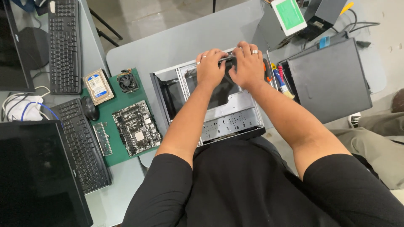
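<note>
Computer case (pixel 229 117): bare metal, dull sheen, perforated. Side panel (pixel 330 77): matt dark metal. Mat (pixel 120 98): matt green. Motherboard (pixel 135 127): dark, matt. Table (pixel 176 42): smooth grey.

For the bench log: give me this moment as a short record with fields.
Setting: grey table, seen from above
Left hand: on a metal part at the far edge of the open computer case
Right hand: on the same part, beside the left hand
Grip: both hands appear closed on the part; the part itself is mostly hidden
Left of case: green mat with motherboard, hard drive, cooler fan
Right of case: brush, dark side panel
Far left: two keyboards, mouse
</note>
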